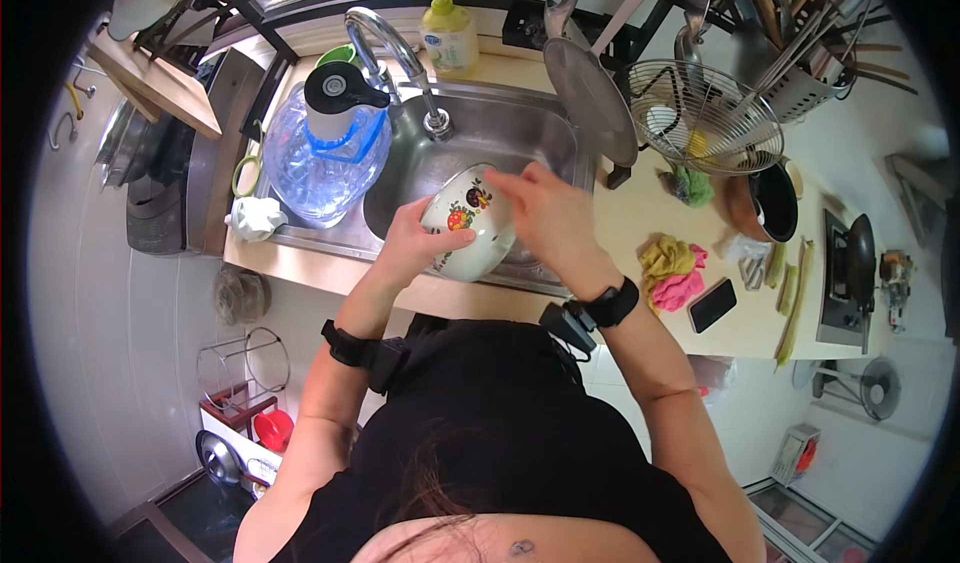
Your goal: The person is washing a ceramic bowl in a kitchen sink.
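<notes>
My left hand (425, 241) grips a white bowl (480, 236) with printed fruit and flowers, the thumb lying on its outer wall. The bowl is tilted on its side over the near edge of the steel sink (495, 124), so its inside is hidden from me. At the rim, my right hand (553, 214) has its index finger stretched out against the bowl. That hand is slightly blurred, and its other fingers are partly hidden. Behind the bowl stands a chrome faucet (386, 41) with its spout over the basin; I make out no running water.
Left of the basin sits a large clear plastic water jug (322, 180) with a black pump top. A soap bottle (448, 37) stands behind the faucet. A pan-shaped strainer (589, 101) hangs at the right, above cloths (675, 270) and a phone (712, 305) on the counter.
</notes>
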Tool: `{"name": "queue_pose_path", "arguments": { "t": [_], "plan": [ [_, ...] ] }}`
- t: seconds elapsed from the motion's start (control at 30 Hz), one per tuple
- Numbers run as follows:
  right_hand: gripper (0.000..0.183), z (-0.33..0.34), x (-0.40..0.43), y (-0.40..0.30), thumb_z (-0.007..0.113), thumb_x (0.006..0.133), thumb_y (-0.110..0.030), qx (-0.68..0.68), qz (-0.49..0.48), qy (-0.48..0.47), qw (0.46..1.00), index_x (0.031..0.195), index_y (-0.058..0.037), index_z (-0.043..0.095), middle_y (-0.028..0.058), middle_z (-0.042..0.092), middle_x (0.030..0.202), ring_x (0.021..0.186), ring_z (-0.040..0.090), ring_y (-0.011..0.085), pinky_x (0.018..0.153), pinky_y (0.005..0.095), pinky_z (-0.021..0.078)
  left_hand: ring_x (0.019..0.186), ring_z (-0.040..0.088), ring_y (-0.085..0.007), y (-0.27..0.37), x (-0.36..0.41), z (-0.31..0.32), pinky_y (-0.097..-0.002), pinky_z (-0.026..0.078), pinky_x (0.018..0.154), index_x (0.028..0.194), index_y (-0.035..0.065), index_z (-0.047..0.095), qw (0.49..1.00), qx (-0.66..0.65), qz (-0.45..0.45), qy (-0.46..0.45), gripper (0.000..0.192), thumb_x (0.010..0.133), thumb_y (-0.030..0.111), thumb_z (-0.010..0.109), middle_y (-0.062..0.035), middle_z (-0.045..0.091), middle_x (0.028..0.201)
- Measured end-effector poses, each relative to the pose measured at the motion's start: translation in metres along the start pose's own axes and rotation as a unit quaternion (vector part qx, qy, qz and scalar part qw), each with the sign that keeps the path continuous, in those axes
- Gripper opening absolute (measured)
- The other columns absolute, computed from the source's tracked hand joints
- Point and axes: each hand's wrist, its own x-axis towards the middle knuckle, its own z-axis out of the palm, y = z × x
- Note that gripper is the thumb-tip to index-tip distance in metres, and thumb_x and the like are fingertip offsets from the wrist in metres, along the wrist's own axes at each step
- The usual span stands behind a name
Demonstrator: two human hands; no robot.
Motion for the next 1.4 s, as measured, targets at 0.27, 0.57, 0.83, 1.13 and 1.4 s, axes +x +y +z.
{"name": "queue_pose_path", "arguments": {
  "t": [0.27, 0.57, 0.83, 1.13, 1.4],
  "plan": [
    [0.037, 0.006, -0.01, -0.02, 0.066, 0.084, -0.015, 0.04, -0.065, 0.007, 0.997, 0.117, -0.0302, 0.071, 0.0008, 0.062, 0.086, 0.071, 0.067, 0.0234, 0.06, 0.037, 0.0544, 0.073, 0.062, -0.0056, 0.008, -0.001, 0.002, -0.0213, 0.05, 0.06, 0.112, 0.0, 0.064, 1.0, 0.012, -0.008, 0.003, 0.043, 0.076, 0.015, 0.083, -0.0007, 0.068, 0.088],
    [0.033, 0.034, 0.004, 0.047, 0.063, 0.094, -0.028, 0.296, 0.064, 0.062, 0.951, 0.126, -0.0212, 0.066, 0.0004, 0.061, 0.086, 0.063, 0.06, 0.02, 0.057, 0.036, 0.0482, 0.097, 0.068, -0.0158, -0.01, -0.011, -0.017, -0.0306, 0.055, 0.086, 0.126, -0.0053, 0.057, 0.989, -0.134, 0.062, -0.006, 0.058, 0.074, 0.008, 0.08, -0.0101, 0.069, 0.112],
    [0.042, 0.014, -0.026, 0.055, 0.053, 0.104, -0.03, 0.696, 0.291, -0.136, 0.643, 0.14, -0.0077, 0.053, -0.0063, 0.054, 0.081, 0.048, 0.029, 0.0014, 0.041, 0.021, 0.0186, 0.115, 0.063, -0.0214, -0.033, -0.013, -0.033, -0.0359, 0.052, 0.099, 0.135, -0.0043, 0.05, 0.932, -0.348, 0.061, -0.074, 0.07, 0.074, 0.012, 0.081, -0.0125, 0.064, 0.127],
    [0.04, -0.011, -0.012, 0.037, 0.058, 0.102, -0.027, 0.567, 0.199, -0.103, 0.793, 0.137, -0.0075, 0.058, -0.0027, 0.062, 0.092, 0.075, 0.052, 0.0026, 0.058, 0.0166, 0.0387, 0.103, 0.067, -0.0176, 0.013, 0.008, -0.031, -0.0337, 0.055, 0.09, 0.13, -0.0039, 0.054, 0.976, -0.182, -0.041, -0.111, 0.06, 0.084, 0.025, 0.077, -0.0105, 0.068, 0.116],
    [0.026, -0.042, -0.028, 0.034, 0.065, 0.092, -0.016, 0.295, 0.082, -0.021, 0.952, 0.117, -0.0154, 0.071, 0.0057, 0.059, 0.091, 0.081, 0.061, 0.0216, 0.07, 0.0308, 0.0498, 0.094, 0.069, -0.0179, 0.002, -0.006, -0.016, -0.0322, 0.057, 0.083, 0.123, -0.0039, 0.059, 0.978, -0.207, -0.005, 0.001, 0.05, 0.084, 0.021, 0.078, -0.0115, 0.07, 0.109]
  ]
}}
